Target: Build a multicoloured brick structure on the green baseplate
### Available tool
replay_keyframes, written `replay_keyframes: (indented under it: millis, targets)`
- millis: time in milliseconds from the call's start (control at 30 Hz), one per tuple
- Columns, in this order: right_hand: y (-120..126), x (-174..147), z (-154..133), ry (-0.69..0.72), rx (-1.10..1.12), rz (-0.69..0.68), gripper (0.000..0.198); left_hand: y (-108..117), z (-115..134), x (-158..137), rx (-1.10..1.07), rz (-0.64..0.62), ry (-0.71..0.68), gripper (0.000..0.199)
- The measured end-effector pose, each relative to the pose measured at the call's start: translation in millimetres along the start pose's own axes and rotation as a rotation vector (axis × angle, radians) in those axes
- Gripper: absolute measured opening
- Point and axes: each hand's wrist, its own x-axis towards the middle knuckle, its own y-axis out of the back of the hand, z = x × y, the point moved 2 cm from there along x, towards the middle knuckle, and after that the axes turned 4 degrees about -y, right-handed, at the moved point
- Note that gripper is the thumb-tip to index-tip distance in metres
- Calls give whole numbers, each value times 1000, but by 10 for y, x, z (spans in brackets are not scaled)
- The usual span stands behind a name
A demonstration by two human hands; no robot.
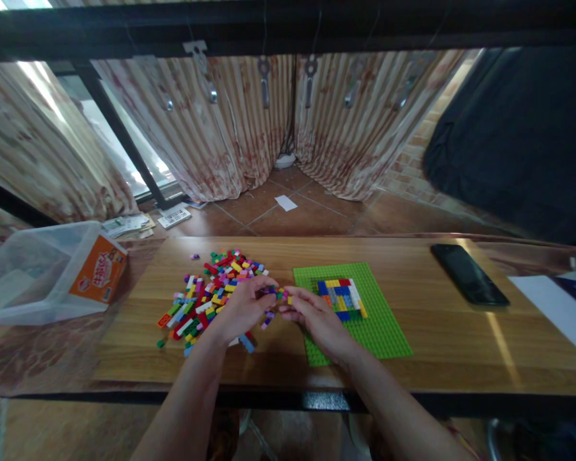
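Observation:
Over the wooden table, my left hand (248, 304) and my right hand (317, 319) meet with fingertips pinched on a short row of small toy bricks (280, 294) in purple, green, yellow and pink. Fingers partly hide the row, so how its bricks join cannot be made out. Beneath and left of my left hand spreads a pile of loose toy bricks (204, 304) in many colours. A green baseplate (384, 326) lies beside and partly under my right hand. On it stands a low build of blue, white, yellow and red bricks (340, 298), partly covered by that hand.
A clear plastic bin (38, 269) with an orange label stands left of the table (441, 352). A black phone (469, 274) lies at the right end, with white paper (557, 310) farther right. Curtains (249, 141) hang beyond, and booklets (174, 216) lie on the floor.

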Motion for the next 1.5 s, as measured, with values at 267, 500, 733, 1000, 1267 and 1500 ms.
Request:
replay_keyframes:
  millis: [267,500,733,1000,1267,1500]
  targets:
    - [-72,-27,-9,102,-207,-156,36,150,97,-47,60,22,-54,16]
    - [-81,-44,-32,174,-243,-169,35,144,137,-68,-65,-26,-5,24]
    - [-19,-24,-39,148,-153,45,38,13,172,-72,-94,-125,1,22]
    - [26,2,-36,192,-209,136,29,-95,111,-37,52,-131,-21,17]
    - [21,1,-48,133,-108,144,32,-126,117,-25,142,-146,-76,8]
    - [21,-9,-32,122,-2,129,28,-95,111,-44,24,-150,-54,17]
